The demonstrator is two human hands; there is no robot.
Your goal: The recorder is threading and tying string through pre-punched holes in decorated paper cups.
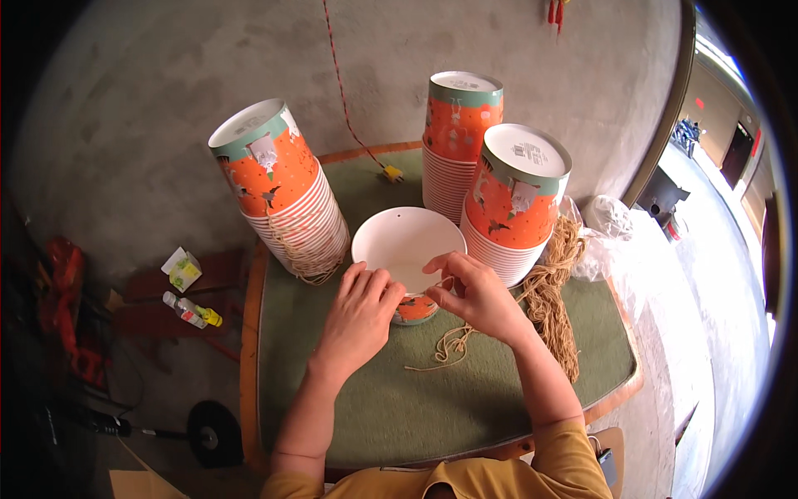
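A paper bucket (407,237), white inside with an orange and green print outside, stands mouth up on the green table in front of me. A small hole shows in its far wall near the rim. My left hand (359,309) grips the near left rim, fingers bent over the edge. At the right side of the rim, my right hand (480,298) pinches a piece of twine (453,343), whose loose end trails onto the table below. The fingers partly hide where the twine meets the bucket.
Upside-down bucket stacks stand at the left (287,187), back (462,137) and right (515,200); twine loops hang on the left one. A twine bundle (553,303) lies at the right beside a clear plastic bag (611,237). A yellow plug (392,174) rests near the table's back edge (357,153).
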